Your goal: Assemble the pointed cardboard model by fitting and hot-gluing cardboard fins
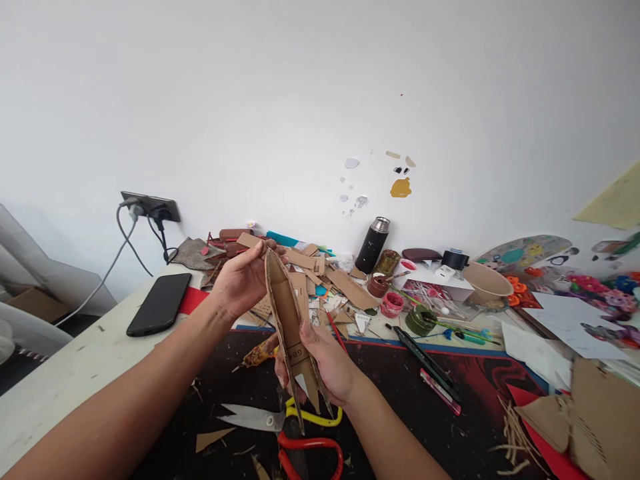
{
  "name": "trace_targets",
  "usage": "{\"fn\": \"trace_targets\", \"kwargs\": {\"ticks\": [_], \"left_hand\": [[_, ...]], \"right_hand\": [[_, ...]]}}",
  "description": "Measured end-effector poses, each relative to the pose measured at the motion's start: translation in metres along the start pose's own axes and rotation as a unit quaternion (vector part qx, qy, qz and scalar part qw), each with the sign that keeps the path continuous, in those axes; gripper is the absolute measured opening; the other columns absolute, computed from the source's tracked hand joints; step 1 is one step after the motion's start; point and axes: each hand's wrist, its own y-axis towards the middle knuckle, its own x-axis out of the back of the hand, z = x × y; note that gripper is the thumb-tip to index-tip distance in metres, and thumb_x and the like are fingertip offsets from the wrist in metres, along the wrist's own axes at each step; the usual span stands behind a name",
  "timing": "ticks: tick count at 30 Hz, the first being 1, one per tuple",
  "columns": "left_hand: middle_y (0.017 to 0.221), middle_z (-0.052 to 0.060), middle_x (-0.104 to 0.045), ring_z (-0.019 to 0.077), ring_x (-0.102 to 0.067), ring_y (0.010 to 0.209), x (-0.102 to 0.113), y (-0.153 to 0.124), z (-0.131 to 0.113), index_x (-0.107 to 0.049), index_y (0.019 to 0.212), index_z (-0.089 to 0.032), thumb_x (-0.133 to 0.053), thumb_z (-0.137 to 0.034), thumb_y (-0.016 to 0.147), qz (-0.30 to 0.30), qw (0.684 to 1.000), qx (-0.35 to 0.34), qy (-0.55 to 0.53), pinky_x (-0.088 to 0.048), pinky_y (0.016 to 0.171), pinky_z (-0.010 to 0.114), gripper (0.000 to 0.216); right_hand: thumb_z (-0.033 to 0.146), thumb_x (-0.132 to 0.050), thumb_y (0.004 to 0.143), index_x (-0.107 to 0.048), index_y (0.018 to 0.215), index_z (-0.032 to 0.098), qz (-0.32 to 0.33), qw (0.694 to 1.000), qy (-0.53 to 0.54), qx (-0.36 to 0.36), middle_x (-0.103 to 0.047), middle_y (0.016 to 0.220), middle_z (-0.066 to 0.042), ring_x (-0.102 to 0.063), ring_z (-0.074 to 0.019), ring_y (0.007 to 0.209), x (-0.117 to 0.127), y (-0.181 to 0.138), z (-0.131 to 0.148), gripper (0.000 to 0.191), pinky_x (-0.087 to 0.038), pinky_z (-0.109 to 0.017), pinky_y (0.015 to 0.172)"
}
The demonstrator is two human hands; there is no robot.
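Both hands hold up a long folded cardboard piece (289,313), pointed at both ends like a boat hull, above the dark cutting mat (400,380). My left hand (240,280) is closed on its upper tip. My right hand (325,360) is closed round its lower half, with the thumb on the front face. Below the hands lie scissors (287,427) with yellow and red handles.
A black phone (159,303) lies at the left on the white table (65,373). Cardboard scraps (320,277), a black flask (373,245), paint pots (393,303), a utility knife (425,363), a bowl (487,283) and more cardboard (595,413) crowd the back and right.
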Motion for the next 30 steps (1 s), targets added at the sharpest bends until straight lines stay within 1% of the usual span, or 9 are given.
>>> {"fn": "trace_targets", "kwargs": {"ticks": [6, 10, 17, 22, 25, 30], "left_hand": [[0.082, 0.008, -0.08, 0.0243, -0.077, 0.08, 0.001, -0.001, 0.0005, -0.078, 0.084, -0.015, -0.081, -0.026, 0.085, 0.026, 0.999, -0.004, 0.019, -0.063, 0.071, 0.032, 0.011], [0.083, 0.009, -0.08, 0.0238, -0.077, 0.079, 0.0037, -0.0006, 0.0006, -0.079, 0.083, -0.013, -0.081, -0.025, 0.085, 0.029, 0.999, -0.001, 0.024, -0.063, 0.074, 0.032, 0.012], [0.082, 0.006, -0.08, 0.0227, -0.077, 0.081, 0.0048, 0.0, 0.0011, -0.078, 0.083, -0.015, -0.083, -0.023, 0.083, 0.023, 1.0, -0.003, 0.001, -0.063, 0.082, 0.034, 0.01], [0.081, 0.006, -0.079, 0.0218, -0.076, 0.079, 0.0073, 0.0017, 0.0009, -0.077, 0.08, -0.013, -0.089, -0.025, 0.079, 0.035, 0.999, -0.018, 0.019, -0.064, 0.082, 0.033, 0.017], [0.082, 0.006, -0.079, 0.0213, -0.076, 0.079, 0.0085, 0.0026, 0.0005, -0.077, 0.082, -0.014, -0.092, -0.027, 0.077, 0.047, 0.998, -0.017, 0.033, -0.064, 0.082, 0.032, 0.02], [0.082, 0.005, -0.078, 0.02, -0.076, 0.079, 0.0073, 0.0027, 0.001, -0.078, 0.084, -0.015, -0.095, -0.028, 0.074, 0.05, 0.998, -0.017, 0.045, -0.064, 0.082, 0.031, 0.025]], "right_hand": [[0.086, -0.06, 0.089, -0.068, 0.109, 0.009, 0.008, 1.0, 0.012, 0.005, -0.065, 0.068, -0.004, -0.055, -0.0129, 0.044, 0.0003, 0.0015, -0.0008, 0.08, -0.044, -0.023, 0.037], [0.085, -0.059, 0.091, -0.069, 0.107, 0.009, 0.012, 1.0, 0.005, 0.012, -0.066, 0.067, -0.004, -0.054, -0.0123, 0.043, 0.0004, 0.0022, -0.0006, 0.078, -0.044, -0.023, 0.036], [0.086, -0.059, 0.09, -0.068, 0.106, 0.01, 0.014, 1.0, 0.0, 0.011, -0.066, 0.067, -0.004, -0.054, -0.0124, 0.043, -0.0002, 0.0017, 0.0001, 0.078, -0.043, -0.022, 0.037], [0.087, -0.06, 0.088, -0.069, 0.106, 0.009, 0.006, 1.0, 0.006, 0.002, -0.064, 0.065, -0.003, -0.054, -0.0128, 0.043, 0.0, 0.0021, -0.0011, 0.08, -0.043, -0.023, 0.036], [0.088, -0.062, 0.086, -0.069, 0.107, 0.009, -0.001, 1.0, 0.01, -0.001, -0.063, 0.064, -0.002, -0.055, -0.0134, 0.044, 0.0008, 0.0027, -0.0023, 0.082, -0.043, -0.023, 0.036], [0.086, -0.062, 0.087, -0.07, 0.107, 0.009, -0.001, 1.0, 0.008, 0.0, -0.065, 0.067, -0.004, -0.055, -0.0127, 0.043, 0.0021, 0.0025, -0.0031, 0.079, -0.043, -0.022, 0.035]]}}
